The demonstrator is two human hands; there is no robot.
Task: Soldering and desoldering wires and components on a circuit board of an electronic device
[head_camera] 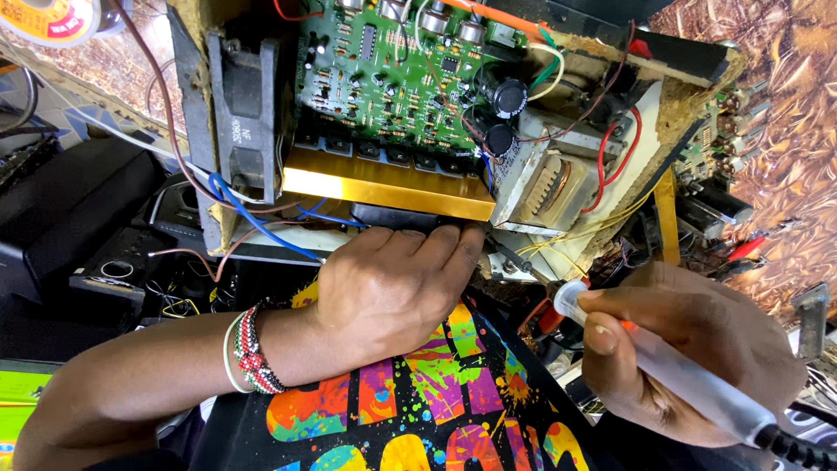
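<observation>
Chassis (227, 131) of an opened amplifier stands tilted before us, green circuit board (392, 78) above a gold heatsink (384, 183), transformer (545, 183) beside it. We see the left hand (392, 283) with fingers curled, gripping its lower edge. The right hand (689, 349), fingers closed, grips a soldering iron (689, 379) nearby.

Bright, even light, colours saturated.
Strong glare is seen on the gold heat sink (388, 185); soft shadows are cast under the left hand (392, 283). Edges are bent by wide-angle distortion, and the left side is left dim.
</observation>
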